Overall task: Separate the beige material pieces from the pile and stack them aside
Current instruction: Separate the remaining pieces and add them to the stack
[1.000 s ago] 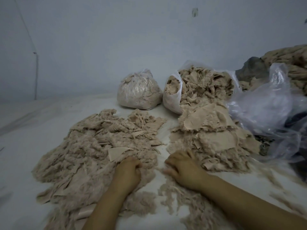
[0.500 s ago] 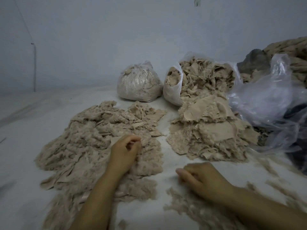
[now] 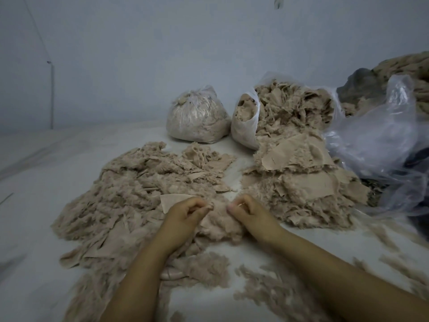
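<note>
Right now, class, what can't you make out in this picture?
- Head view: what the left hand and right hand pinch, hidden by curled fingers.
- Heap at right: cut off by the frame edge.
- Tied bag: contents blurred by plastic.

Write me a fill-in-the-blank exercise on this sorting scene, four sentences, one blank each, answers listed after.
1. The left hand and right hand both pinch one fluffy clump of ____ colour.
2. The tied bag stands to the ____ of the open bag.
3. Both bags are made of ____.
4. The stacked pile lies on the person's ____ side.

Answers: beige; left; plastic; right
</note>
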